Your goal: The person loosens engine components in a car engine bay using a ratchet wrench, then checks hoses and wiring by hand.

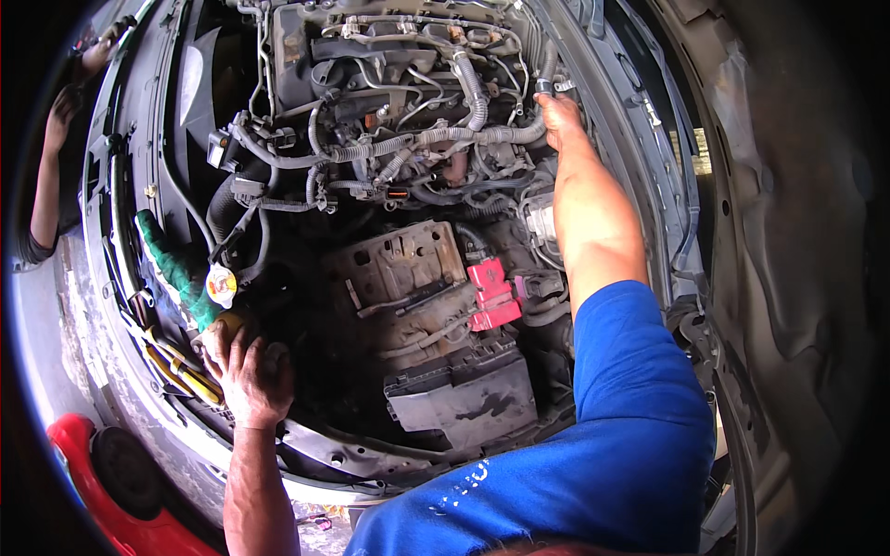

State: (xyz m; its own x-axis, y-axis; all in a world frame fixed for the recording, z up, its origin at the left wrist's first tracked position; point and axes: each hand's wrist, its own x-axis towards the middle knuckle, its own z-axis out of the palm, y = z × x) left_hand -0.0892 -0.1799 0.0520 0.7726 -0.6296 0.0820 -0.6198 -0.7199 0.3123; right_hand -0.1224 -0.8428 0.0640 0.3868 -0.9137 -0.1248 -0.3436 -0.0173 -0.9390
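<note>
Over the open engine bay, my right arm in a blue sleeve stretches to the far right. My right hand (561,119) is closed around a dark tube with a pale band (544,87), beside the wiring harness (445,136); part of its grip is hidden. At the front left, my left hand (248,371) rests palm down with its fingers stretched out. Its fingertips reach a small yellow piece (229,322) of a kind I cannot make out. Just beyond them are a round cap with a yellow label (221,284) and a crumpled green cloth (171,264).
Yellow-handled tools (185,375) lie on the front edge. A bare metal tray (399,264), a red plastic cover (494,295) and a black box (468,394) sit in the near bay. Another person's hand (63,116) shows at the far left. A red car (111,486) stands lower left.
</note>
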